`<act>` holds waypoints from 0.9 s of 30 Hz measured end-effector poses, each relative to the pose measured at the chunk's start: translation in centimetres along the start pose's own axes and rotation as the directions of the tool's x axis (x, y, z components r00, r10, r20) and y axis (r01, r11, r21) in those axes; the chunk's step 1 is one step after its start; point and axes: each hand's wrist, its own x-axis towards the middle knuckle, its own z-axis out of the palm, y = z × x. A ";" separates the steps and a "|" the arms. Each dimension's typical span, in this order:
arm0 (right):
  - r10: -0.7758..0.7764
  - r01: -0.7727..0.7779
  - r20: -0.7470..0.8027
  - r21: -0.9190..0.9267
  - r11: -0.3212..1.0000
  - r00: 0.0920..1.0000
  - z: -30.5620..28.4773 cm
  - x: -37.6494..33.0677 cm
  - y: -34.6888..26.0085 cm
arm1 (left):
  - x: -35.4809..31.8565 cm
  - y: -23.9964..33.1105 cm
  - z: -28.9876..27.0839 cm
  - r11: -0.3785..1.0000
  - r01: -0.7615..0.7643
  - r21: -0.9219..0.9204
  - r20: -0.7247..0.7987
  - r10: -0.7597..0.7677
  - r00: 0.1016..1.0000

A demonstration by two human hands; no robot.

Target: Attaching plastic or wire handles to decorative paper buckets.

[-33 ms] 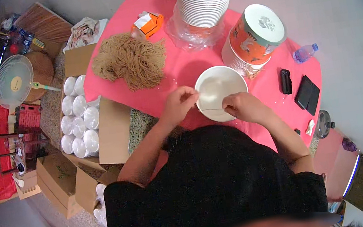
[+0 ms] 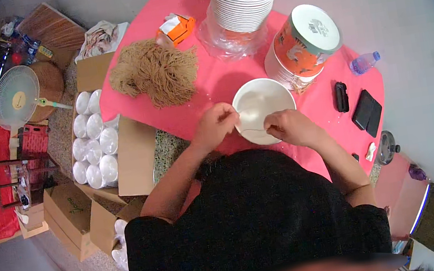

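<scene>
A white paper bucket stands on the pink table right in front of me, its mouth facing up. A thin brownish cord runs across its near side between my hands. My left hand is closed in a pinch at the bucket's left rim, on one end of the cord. At the near right rim my right hand pinches the other end, fingers curled over the bucket. To the left lies a loose heap of tan cords.
Behind stands a tall stack of white buckets in clear plastic. Upturned orange printed buckets are stacked at right. The pink table also bears a tissue pack, bottle and black case. An open carton of wrapped white cups sits left.
My right hand has shifted very slightly to the left over the bucket's rim. My left hand and the bucket look the same.
</scene>
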 end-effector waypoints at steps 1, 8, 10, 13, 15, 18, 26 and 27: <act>-0.029 0.040 -0.087 0.134 0.990 0.996 -0.5 0.3 -0.8 | 0.0 0.2 0.3 0.967 0.221 -0.129 0.120 -0.207 0.971; 0.043 -0.004 -0.107 0.341 0.940 0.993 -1.4 2.5 -0.9 | 0.1 0.2 1.9 0.991 0.130 0.025 0.225 -0.132 0.965; 0.059 0.001 -0.131 0.417 0.909 0.990 -0.9 2.8 -0.3 | 0.2 0.9 1.7 0.979 0.144 0.141 0.324 -0.183 0.928; 0.116 0.015 -0.266 0.443 0.896 0.957 0.2 3.1 0.2 | 0.3 -0.9 1.8 0.994 0.097 0.045 0.277 -0.106 0.955; 0.053 0.083 -0.397 0.319 0.944 0.916 0.5 2.8 0.5 | 0.3 -0.8 1.3 0.981 0.196 0.004 0.239 -0.191 0.952; -0.127 0.198 -0.523 0.083 0.977 0.843 0.3 2.2 -0.5 | 0.5 -0.6 0.6 0.910 0.398 -0.120 0.232 -0.364 0.902; -0.299 0.276 -0.430 -0.118 0.954 0.852 0.5 2.2 -1.5 | 0.4 0.1 0.0 0.799 0.549 -0.245 0.312 -0.472 0.825; -0.302 0.279 -0.428 -0.119 0.953 0.852 0.2 2.1 -1.3 | 0.2 -0.1 0.0 0.844 0.499 -0.194 0.296 -0.435 0.850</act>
